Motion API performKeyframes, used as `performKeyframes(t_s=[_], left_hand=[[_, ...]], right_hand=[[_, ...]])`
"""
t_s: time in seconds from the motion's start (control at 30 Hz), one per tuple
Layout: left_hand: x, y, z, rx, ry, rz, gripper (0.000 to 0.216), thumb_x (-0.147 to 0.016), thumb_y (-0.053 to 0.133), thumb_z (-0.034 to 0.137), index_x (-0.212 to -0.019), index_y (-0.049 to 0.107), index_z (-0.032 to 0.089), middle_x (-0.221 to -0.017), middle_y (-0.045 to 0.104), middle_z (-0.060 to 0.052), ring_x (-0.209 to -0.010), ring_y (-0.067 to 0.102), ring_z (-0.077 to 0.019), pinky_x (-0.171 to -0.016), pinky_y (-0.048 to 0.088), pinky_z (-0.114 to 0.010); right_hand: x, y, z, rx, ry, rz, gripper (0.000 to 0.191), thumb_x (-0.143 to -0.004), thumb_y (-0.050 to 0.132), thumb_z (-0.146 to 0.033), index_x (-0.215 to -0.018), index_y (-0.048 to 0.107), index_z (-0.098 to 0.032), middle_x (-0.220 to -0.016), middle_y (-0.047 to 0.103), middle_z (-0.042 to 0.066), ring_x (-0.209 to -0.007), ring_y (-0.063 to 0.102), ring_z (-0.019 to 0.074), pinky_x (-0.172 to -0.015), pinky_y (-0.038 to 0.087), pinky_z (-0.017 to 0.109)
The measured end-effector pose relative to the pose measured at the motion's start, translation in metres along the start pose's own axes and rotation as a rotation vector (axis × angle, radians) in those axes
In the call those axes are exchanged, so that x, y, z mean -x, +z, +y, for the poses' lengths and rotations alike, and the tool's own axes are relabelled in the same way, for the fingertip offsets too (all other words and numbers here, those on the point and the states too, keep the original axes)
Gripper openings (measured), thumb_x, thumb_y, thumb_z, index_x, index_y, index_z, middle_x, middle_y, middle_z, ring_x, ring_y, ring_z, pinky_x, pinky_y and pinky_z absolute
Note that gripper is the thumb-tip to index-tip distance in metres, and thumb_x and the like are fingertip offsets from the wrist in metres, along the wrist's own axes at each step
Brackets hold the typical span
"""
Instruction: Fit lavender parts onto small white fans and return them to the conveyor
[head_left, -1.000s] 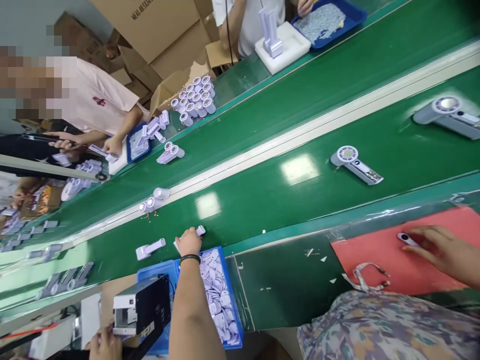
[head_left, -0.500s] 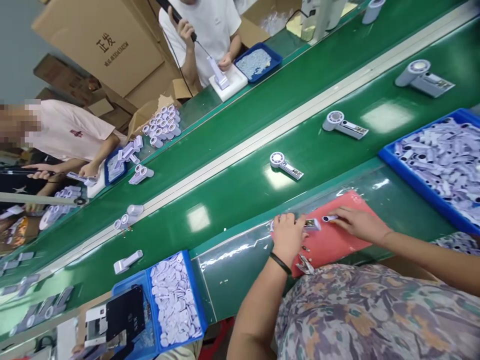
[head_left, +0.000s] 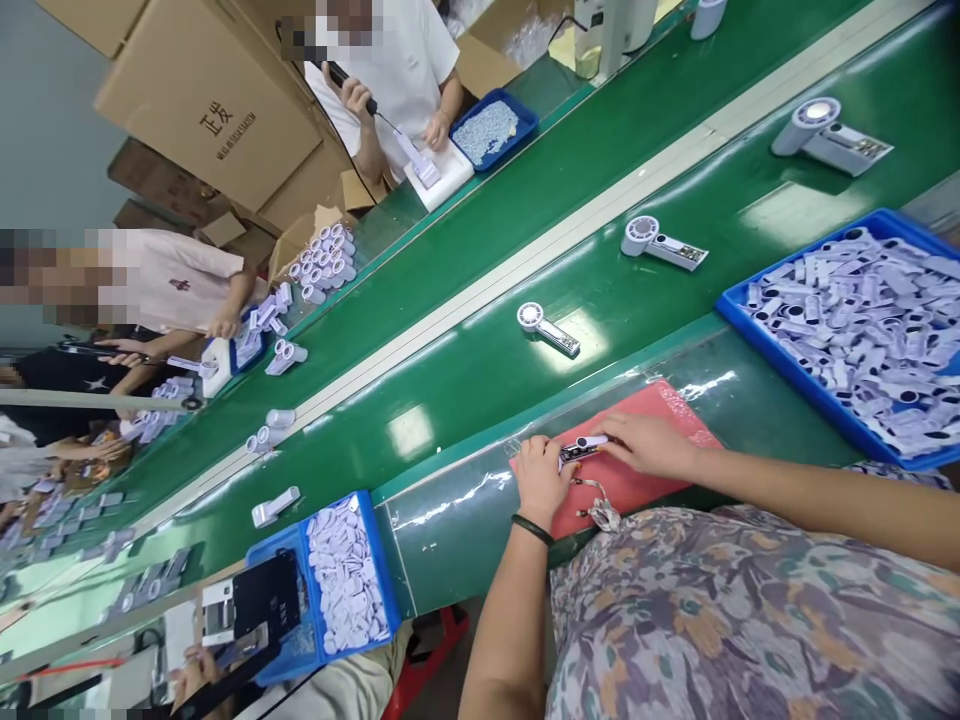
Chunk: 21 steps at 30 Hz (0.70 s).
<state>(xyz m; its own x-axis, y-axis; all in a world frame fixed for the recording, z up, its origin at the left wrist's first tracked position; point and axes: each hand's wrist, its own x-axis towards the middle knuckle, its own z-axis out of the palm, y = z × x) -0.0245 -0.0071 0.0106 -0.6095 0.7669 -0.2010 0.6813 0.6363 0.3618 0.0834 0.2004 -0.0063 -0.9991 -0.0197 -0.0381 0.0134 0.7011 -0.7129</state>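
Note:
My left hand [head_left: 543, 482] is closed around a handheld fan [head_left: 571, 453], its head hidden under my fingers and its open handle pointing right. My right hand [head_left: 646, 444] pinches a pale lilac handle cover [head_left: 592, 442] with a dark oval spot, held over the fan's open handle. The cover appears to touch the handle. Both hands are above a pink foam mat [head_left: 645, 490]. A white cord [head_left: 602, 508] lies on the mat, close to my body.
A blue tray of handle covers [head_left: 832, 432] stands on the right. Several fans, one a fan with an open handle [head_left: 550, 328], lie on the green conveyor belt [head_left: 465, 375]. A blue bin of white pieces [head_left: 391, 610] is at left. Co-workers sit across the belt.
My right hand has moved left with the cover, bringing it from beside the fan to over its open handle. My left hand still holds the fan. The whole view has shifted slightly.

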Motion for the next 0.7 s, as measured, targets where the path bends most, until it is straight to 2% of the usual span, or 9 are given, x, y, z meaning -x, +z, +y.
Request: performKeyframes(t_s=[0.07, 0.17, 0.3, 0.4, 0.57, 0.7], left_hand=[[0.001, 0.002, -0.001, 0.06, 0.009, 0.03, 0.038, -0.082, 0.083, 0.034, -0.111, 0.064, 0.021, -0.113, 0.06, -0.006, -0.107, 0.052, -0.0257, -0.094, 0.048, -0.04], [0.002, 0.003, -0.005, 0.157, 0.047, 0.07, 0.044, -0.078, 0.087, 0.031, -0.112, 0.063, 0.02, -0.115, 0.061, -0.005, -0.111, 0.053, -0.0236, -0.099, 0.046, -0.038], [0.002, 0.008, -0.008, 0.263, 0.067, 0.125, 0.029, -0.081, 0.084, 0.022, -0.104, 0.066, 0.02, -0.112, 0.064, -0.003, -0.117, 0.052, -0.0219, -0.105, 0.043, -0.037], [0.002, 0.012, -0.008, 0.314, 0.047, 0.158, 0.016, -0.085, 0.078, 0.017, -0.098, 0.069, 0.019, -0.106, 0.065, -0.004, -0.113, 0.053, -0.0215, -0.102, 0.044, -0.037], [0.0, 0.014, -0.007, 0.35, 0.015, 0.172, 0.013, -0.084, 0.079, 0.015, -0.093, 0.071, 0.02, -0.098, 0.064, -0.002, -0.103, 0.054, -0.0199, -0.095, 0.045, -0.035], [0.0, 0.013, -0.007, 0.354, 0.007, 0.17, 0.017, -0.08, 0.082, 0.014, -0.091, 0.071, 0.02, -0.1, 0.065, -0.002, -0.112, 0.053, -0.0217, -0.102, 0.045, -0.038]], right_hand=[[-0.009, 0.007, -0.011, 0.05, -0.031, -0.043, 0.015, -0.099, 0.05, -0.021, -0.101, 0.064, -0.017, -0.097, 0.063, 0.01, -0.09, 0.061, 0.0293, -0.078, 0.051, 0.037], [-0.019, 0.016, -0.022, 0.12, -0.065, -0.086, 0.016, -0.095, 0.053, -0.014, -0.106, 0.065, -0.013, -0.098, 0.061, 0.013, -0.091, 0.06, 0.0324, -0.08, 0.05, 0.041], [-0.023, 0.017, -0.026, 0.15, -0.094, -0.123, 0.019, -0.092, 0.056, -0.009, -0.107, 0.067, -0.012, -0.098, 0.06, 0.013, -0.092, 0.059, 0.0325, -0.082, 0.049, 0.042], [-0.021, 0.016, -0.025, 0.114, -0.073, -0.107, 0.013, -0.096, 0.058, -0.013, -0.106, 0.068, -0.014, -0.098, 0.06, 0.011, -0.093, 0.058, 0.0308, -0.084, 0.049, 0.04], [-0.022, 0.025, -0.014, 0.002, 0.042, -0.009, 0.013, -0.101, 0.056, -0.02, -0.097, 0.069, -0.02, -0.105, 0.058, 0.008, -0.101, 0.056, 0.027, -0.09, 0.048, 0.039], [-0.026, 0.031, -0.002, -0.063, 0.076, -0.012, 0.009, -0.096, 0.061, -0.021, -0.102, 0.068, -0.02, -0.111, 0.06, 0.007, -0.105, 0.056, 0.0265, -0.093, 0.048, 0.038]])
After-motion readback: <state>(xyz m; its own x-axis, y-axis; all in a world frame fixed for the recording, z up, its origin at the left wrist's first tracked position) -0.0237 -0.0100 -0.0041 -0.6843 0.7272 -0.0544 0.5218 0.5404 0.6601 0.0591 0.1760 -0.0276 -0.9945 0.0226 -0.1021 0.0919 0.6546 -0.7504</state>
